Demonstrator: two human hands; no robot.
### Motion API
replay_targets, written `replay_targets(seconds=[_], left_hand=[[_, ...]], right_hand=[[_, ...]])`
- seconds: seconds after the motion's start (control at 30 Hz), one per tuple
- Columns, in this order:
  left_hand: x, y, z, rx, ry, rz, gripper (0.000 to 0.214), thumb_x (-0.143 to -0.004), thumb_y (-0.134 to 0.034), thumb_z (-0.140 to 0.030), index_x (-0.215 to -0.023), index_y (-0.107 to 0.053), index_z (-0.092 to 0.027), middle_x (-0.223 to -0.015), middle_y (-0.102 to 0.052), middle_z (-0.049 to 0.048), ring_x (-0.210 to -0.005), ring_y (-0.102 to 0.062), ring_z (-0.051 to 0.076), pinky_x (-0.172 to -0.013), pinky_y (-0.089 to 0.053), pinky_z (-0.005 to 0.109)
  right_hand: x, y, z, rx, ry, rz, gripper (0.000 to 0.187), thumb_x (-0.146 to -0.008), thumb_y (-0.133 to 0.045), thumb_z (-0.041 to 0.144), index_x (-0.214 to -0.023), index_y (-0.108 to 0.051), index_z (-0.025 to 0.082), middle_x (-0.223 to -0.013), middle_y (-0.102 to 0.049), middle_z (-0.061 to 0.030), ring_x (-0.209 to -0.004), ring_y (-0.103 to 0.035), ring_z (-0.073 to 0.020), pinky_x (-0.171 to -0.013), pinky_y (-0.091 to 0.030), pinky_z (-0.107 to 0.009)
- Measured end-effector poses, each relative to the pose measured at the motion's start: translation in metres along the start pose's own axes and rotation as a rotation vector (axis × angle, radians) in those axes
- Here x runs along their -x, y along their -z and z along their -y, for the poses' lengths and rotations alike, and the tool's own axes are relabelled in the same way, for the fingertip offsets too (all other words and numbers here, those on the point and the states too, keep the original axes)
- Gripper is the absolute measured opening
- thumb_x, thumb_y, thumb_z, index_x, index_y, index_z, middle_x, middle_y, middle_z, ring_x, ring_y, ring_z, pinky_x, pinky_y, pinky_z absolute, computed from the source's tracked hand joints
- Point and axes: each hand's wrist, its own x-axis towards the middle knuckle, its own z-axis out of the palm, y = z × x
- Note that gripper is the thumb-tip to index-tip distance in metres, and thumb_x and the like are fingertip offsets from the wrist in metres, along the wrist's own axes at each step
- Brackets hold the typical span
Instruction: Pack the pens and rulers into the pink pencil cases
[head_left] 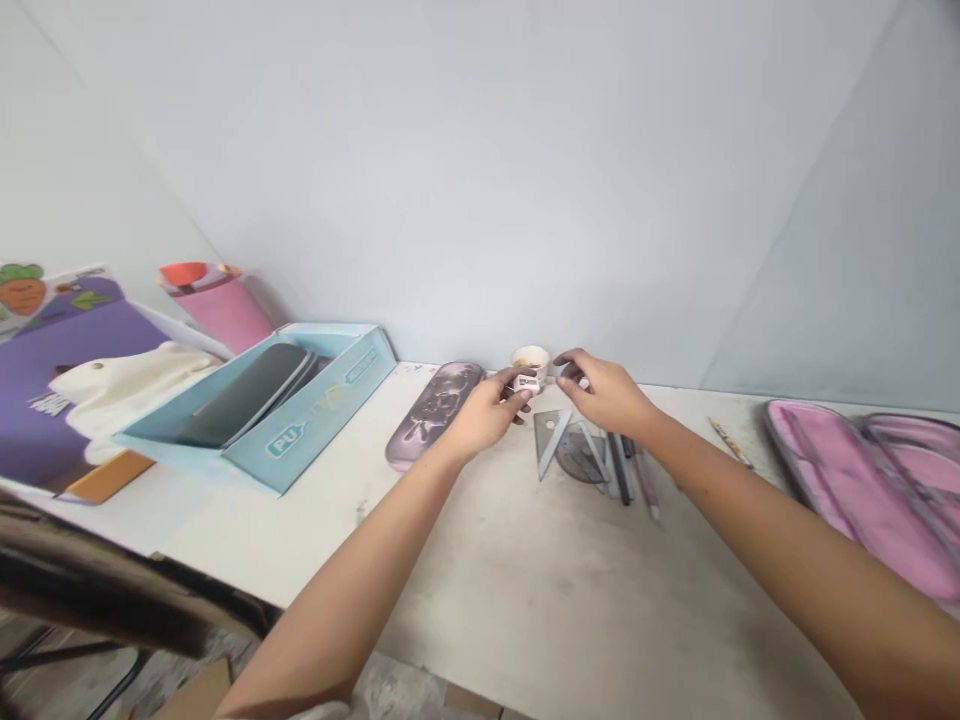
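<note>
My left hand [484, 412] pinches a small white block [526, 383] with a dark label, possibly an eraser. My right hand [604, 393] is close beside it, its fingertips near a tiny white bit [583, 382]; whether they grip that bit is unclear. Just behind both hands stands a small white cup [530, 360]. Below them lie clear plastic set squares [551, 442] and several pens [619, 468]. A dark patterned pencil tin [433, 412] lies left of my left hand.
A light blue open box [315, 420] holds a dark grey case. A purple rabbit-print package [97, 380] and a pink cup [217, 310] stand further left. An open pink pencil case [862, 490] lies at the right on the white table [525, 590]. A dark blurred chair back [97, 590] intrudes at lower left.
</note>
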Motion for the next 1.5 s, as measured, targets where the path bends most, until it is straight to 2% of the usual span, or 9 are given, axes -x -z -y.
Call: replay_targets(seconds=[0.13,0.33,0.6,0.7,0.8,0.97,1.17,1.3,1.5], left_hand=[[-0.023,-0.057,-0.024,0.132,-0.051,0.15,0.038,-0.082,-0.05,-0.025,-0.118,-0.053,-0.017,-0.095,-0.06,0.0065,-0.074,-0.056,0.011,-0.062,-0.052,0.024],[-0.062,-0.172,-0.068,0.157,-0.167,0.361,0.038,-0.084,-0.047,-0.024,-0.121,-0.05,-0.017,-0.097,-0.062,0.0072,-0.078,-0.058,0.013,-0.066,-0.052,0.026],[-0.109,-0.338,-0.107,-0.417,-0.512,0.423,0.046,-0.081,-0.047,-0.019,-0.126,-0.045,-0.011,-0.121,-0.053,0.0141,-0.112,-0.049,0.023,-0.099,-0.038,0.037],[-0.119,-0.381,-0.111,-0.627,-0.522,0.437,0.048,-0.083,-0.04,-0.017,-0.131,-0.04,-0.012,-0.126,-0.048,0.0158,-0.117,-0.045,0.025,-0.1,-0.035,0.04],[-0.124,-0.403,-0.111,-0.769,-0.472,0.446,0.052,-0.081,-0.039,-0.014,-0.133,-0.038,-0.017,-0.129,-0.045,0.0139,-0.118,-0.043,0.028,-0.097,-0.037,0.045],[-0.129,-0.386,-0.107,-0.837,-0.457,0.424,0.048,-0.082,-0.036,-0.016,-0.129,-0.043,-0.019,-0.129,-0.046,0.0122,-0.116,-0.044,0.028,-0.095,-0.039,0.043],[-0.129,-0.296,-0.1,-0.855,-0.429,0.328,0.04,-0.083,-0.034,-0.017,-0.119,-0.052,-0.018,-0.122,-0.052,0.0108,-0.112,-0.047,0.025,-0.095,-0.039,0.04],[-0.116,-0.245,-0.074,-0.891,-0.316,0.279,0.038,-0.085,-0.033,-0.017,-0.116,-0.054,-0.017,-0.117,-0.053,0.0115,-0.111,-0.049,0.024,-0.094,-0.04,0.038],[-0.073,-0.213,-0.039,-0.846,-0.286,0.29,0.033,-0.084,-0.036,-0.017,-0.109,-0.059,-0.017,-0.114,-0.056,0.0111,-0.112,-0.049,0.023,-0.095,-0.039,0.036]], right_hand=[[0.038,0.036,-0.024,-0.145,0.01,-0.031,0.026,-0.083,-0.049,0.032,-0.107,-0.052,0.021,-0.095,-0.065,-0.0025,-0.083,-0.059,-0.0142,-0.065,-0.042,-0.024],[0.103,0.107,-0.093,0.001,-0.134,-0.181,0.022,-0.082,-0.049,0.032,-0.1,-0.056,0.021,-0.093,-0.065,-0.0017,-0.078,-0.058,-0.0147,-0.066,-0.042,-0.026],[0.193,0.181,-0.207,0.549,-0.347,-0.222,0.028,-0.082,-0.046,0.026,-0.108,-0.056,0.018,-0.104,-0.06,-0.0094,-0.098,-0.051,-0.0234,-0.074,-0.04,-0.031],[0.206,0.189,-0.237,0.709,-0.442,-0.18,0.028,-0.083,-0.044,0.023,-0.107,-0.058,0.017,-0.107,-0.057,-0.0125,-0.101,-0.046,-0.0262,-0.075,-0.039,-0.033],[0.206,0.187,-0.257,0.773,-0.512,-0.15,0.029,-0.084,-0.041,0.021,-0.106,-0.059,0.016,-0.108,-0.056,-0.0147,-0.102,-0.044,-0.0272,-0.078,-0.038,-0.036],[0.199,0.185,-0.274,0.704,-0.607,-0.102,0.03,-0.086,-0.04,0.025,-0.107,-0.061,0.018,-0.108,-0.056,-0.0145,-0.105,-0.043,-0.0284,-0.079,-0.038,-0.038],[0.178,0.18,-0.242,0.637,-0.518,-0.091,0.033,-0.087,-0.041,0.031,-0.109,-0.062,0.018,-0.108,-0.057,-0.0132,-0.105,-0.043,-0.0272,-0.082,-0.037,-0.036],[0.149,0.144,-0.185,0.569,-0.371,-0.07,0.035,-0.088,-0.037,0.032,-0.105,-0.064,0.017,-0.104,-0.059,-0.0127,-0.104,-0.043,-0.025,-0.085,-0.035,-0.034],[0.124,0.074,-0.125,0.619,-0.314,0.024,0.034,-0.08,-0.049,0.034,-0.095,-0.068,0.01,-0.109,-0.056,-0.0185,-0.112,-0.038,-0.03,-0.096,-0.025,-0.044]])
